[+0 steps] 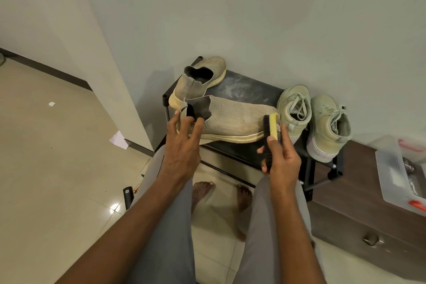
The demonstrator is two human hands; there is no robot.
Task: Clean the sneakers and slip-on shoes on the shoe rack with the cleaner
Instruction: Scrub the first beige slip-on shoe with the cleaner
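While your left hand holds the slip-on shoe by its heel opening, the shoe lies long from nine to three o'clock on the rack. Your right hand grips the brush at its toe, nearest.

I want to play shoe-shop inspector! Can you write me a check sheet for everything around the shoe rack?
Surface: black shoe rack, its top dusty with pale smudges.
Job's things: knit slip-on at the rack's front; second slip-on behind it; two laced sneakers at the right end; brush.
Clutter: paper scraps on the tiled floor; a dark object by the left leg.
Grippers: left hand holds the knit slip-on's heel opening; right hand grips the brush near its toe.
Cables: nothing seen.
Surroundings: plain wall; brown cabinet at right carrying a clear plastic box.
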